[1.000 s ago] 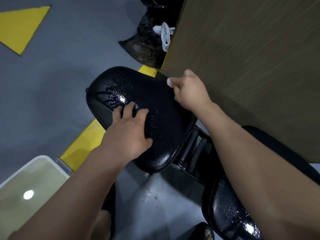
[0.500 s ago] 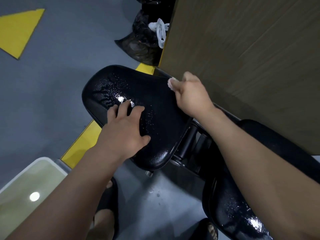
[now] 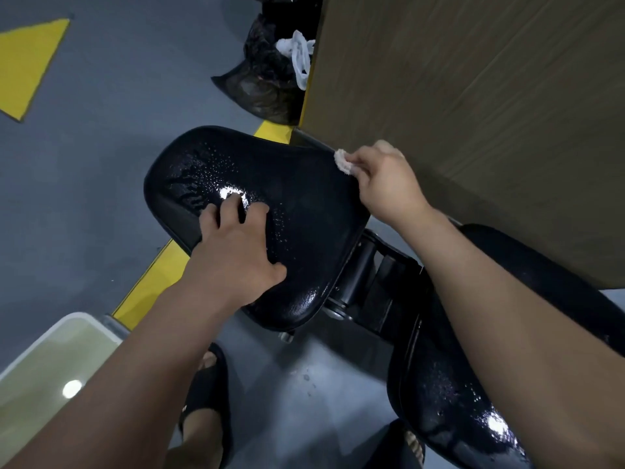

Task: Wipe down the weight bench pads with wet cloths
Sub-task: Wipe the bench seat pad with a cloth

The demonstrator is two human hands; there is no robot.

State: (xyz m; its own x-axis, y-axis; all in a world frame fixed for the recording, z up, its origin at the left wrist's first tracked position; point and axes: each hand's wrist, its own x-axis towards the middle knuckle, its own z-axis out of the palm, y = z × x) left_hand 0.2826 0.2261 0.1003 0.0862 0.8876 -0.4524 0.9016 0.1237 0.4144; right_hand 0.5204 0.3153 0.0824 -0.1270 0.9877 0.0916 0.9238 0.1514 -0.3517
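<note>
Fingers (image 3: pixel 231 207) of left hand (image 3: pixel 233 262) flat on seat pad (image 3: pixel 304 198); cloth (image 3: pixel 342 161) pinched in right hand (image 3: pixel 389 186)

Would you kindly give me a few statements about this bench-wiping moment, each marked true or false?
1. The right hand pinches a small white cloth at the far edge of the seat pad. True.
2. The left hand holds a second cloth. False: it rests on the seat pad with its fingers spread, and no cloth shows in it.
3. Water droplets show on the seat pad. True.
4. The black bag lies on the seat pad. False: it sits on the floor beyond the pad, beside the wooden panel.
5. A pale tub stands at the lower left. True.
</note>
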